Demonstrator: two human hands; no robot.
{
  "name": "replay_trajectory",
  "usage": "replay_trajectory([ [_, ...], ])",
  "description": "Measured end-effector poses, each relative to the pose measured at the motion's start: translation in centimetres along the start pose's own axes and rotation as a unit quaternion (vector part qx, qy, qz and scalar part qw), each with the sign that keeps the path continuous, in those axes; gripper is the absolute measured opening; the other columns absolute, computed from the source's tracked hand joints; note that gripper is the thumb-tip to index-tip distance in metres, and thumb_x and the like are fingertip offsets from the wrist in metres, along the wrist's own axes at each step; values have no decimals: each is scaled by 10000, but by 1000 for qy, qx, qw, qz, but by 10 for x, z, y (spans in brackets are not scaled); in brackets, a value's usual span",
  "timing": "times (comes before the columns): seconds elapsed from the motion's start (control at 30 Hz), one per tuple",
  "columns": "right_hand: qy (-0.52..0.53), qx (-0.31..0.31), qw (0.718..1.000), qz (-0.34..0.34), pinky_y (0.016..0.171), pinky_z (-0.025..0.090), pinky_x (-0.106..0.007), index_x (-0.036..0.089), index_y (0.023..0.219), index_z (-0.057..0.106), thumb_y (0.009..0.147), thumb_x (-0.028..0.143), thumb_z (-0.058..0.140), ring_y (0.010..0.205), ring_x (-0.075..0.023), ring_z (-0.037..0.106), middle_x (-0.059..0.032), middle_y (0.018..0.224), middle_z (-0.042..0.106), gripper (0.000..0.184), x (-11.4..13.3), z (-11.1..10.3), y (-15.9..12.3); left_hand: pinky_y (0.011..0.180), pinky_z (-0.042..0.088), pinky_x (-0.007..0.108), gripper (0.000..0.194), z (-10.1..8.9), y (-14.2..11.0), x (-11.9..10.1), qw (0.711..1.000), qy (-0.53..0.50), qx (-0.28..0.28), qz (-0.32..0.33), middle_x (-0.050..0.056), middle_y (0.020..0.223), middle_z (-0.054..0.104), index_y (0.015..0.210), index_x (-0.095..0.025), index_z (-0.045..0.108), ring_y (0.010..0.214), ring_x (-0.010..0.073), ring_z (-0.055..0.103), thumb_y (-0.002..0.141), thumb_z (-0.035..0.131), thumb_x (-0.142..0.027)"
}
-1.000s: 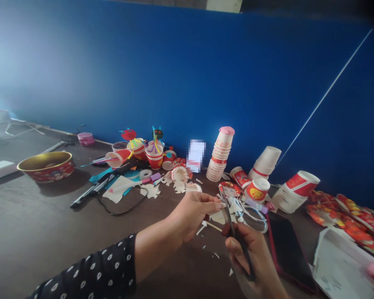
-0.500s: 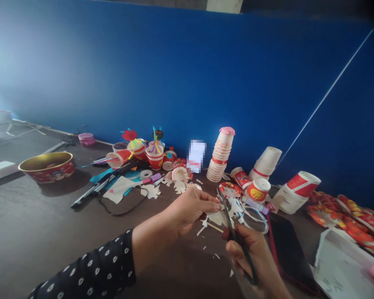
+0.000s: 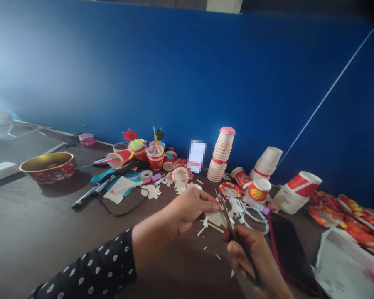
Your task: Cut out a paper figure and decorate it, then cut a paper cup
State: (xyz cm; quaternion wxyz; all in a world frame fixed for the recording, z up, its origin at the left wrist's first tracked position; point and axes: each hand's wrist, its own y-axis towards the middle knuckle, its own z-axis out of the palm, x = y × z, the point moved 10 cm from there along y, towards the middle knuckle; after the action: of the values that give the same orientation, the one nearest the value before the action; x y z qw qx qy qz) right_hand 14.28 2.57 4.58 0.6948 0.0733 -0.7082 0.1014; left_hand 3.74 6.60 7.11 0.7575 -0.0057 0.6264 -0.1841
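Head view showed the left hand at the centre of the frame, its thumb and forefinger pinched together on a small pale scrap of paper, most of which the fingertips hid. Right of it, in the lower right of the frame, the right hand was curled around the handles of a pair of dark metal scissors. The blades slanted toward the upper left, between the two hands and just beside the scrap; whether they touched it could not be told.

Beyond the blades, near the left fingertips, lay a flat cream-coloured paper piece, with a thin pale wooden stick below it. Just above the scissors' tips was a red-and-gold patterned paper plate. To the right of the right hand, a black rectangular phone with a dark red edge lay on the dark brown tabletop. Farther back, right of centre, rose a tall stack of white paper cups.
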Motion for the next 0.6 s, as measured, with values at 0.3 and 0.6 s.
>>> replay_trajectory([
  [0.3, -14, 19, 1000, -15, 338, 217, -163, 162, 691, 515, 557, 668, 655, 336, -28, 291, 97, 430, 383, 541, -2, 3, 1, 474, 296, 196, 64, -5, 2, 5, 998, -27, -50, 10, -20, 491, 533, 594, -104, 635, 449, 49, 427, 632, 665, -146],
  [0.6, -9, 8, 1000, -13, 326, 200, -154, 174, 702, 511, 570, 641, 666, 327, -17, 242, 112, 436, 351, 509, -6, 3, 3, 432, 261, 197, 77, -3, -2, 17, 994, -90, -67, -19, -14, 490, 553, 619, -124, 625, 412, 53, 429, 687, 635, -159],
])
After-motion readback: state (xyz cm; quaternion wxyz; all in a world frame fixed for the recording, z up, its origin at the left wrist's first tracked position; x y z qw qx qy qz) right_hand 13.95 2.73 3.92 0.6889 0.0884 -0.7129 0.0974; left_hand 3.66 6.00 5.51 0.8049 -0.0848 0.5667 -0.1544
